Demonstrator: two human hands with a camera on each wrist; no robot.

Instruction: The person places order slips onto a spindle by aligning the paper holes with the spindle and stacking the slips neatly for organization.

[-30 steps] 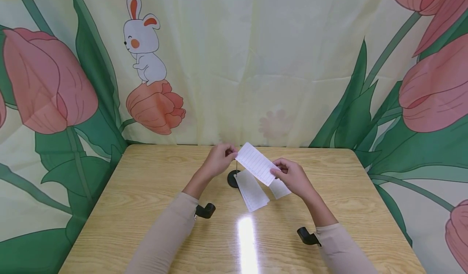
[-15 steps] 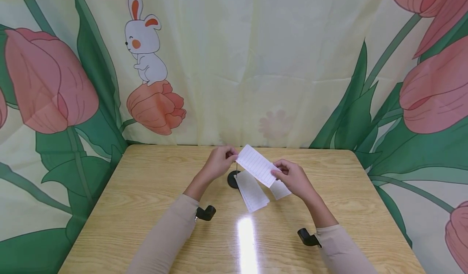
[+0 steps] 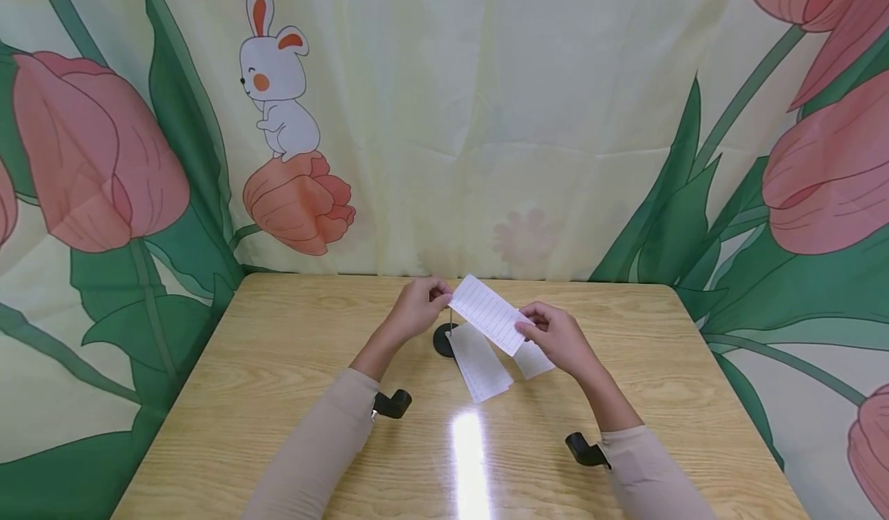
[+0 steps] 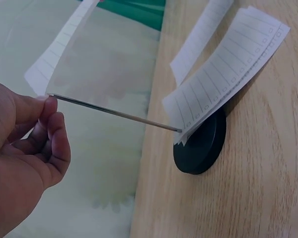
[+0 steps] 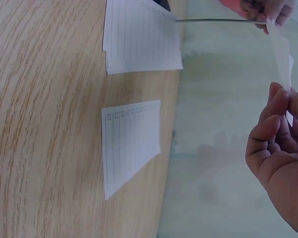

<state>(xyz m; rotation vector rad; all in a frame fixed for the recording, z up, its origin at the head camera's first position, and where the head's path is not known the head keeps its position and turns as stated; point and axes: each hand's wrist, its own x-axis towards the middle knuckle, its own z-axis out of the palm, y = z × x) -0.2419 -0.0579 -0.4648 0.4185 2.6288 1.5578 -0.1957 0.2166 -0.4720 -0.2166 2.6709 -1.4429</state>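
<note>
A lined paper slip [image 3: 489, 313] is stretched between both hands, tilted, above the table. My left hand [image 3: 415, 304] pinches its left corner between thumb and fingers, right at the tip of an upright bill spike [image 4: 114, 113]. Whether the tip has pierced this slip cannot be told. The opposite end is pinched by my right hand [image 3: 556, 336]. At the foot of the spike, several printed slips [image 3: 479, 366] are skewered, their corners over the round black base [image 3: 442, 340]. Partly hidden behind the held slip, another slip [image 5: 129, 144] lies loose on the table.
The wooden table [image 3: 292, 350] ends at the back against a curtain [image 3: 417, 119] printed with tulips and a rabbit. A black wrist mount [image 3: 393, 403] sticks out from the left sleeve, another mount [image 3: 586, 450] from the right. Light glares on the table's front middle.
Both hands and the held slip sank very slightly within the first half second. Since then they have stayed almost still; the skewered slips and the loose slip have not moved.
</note>
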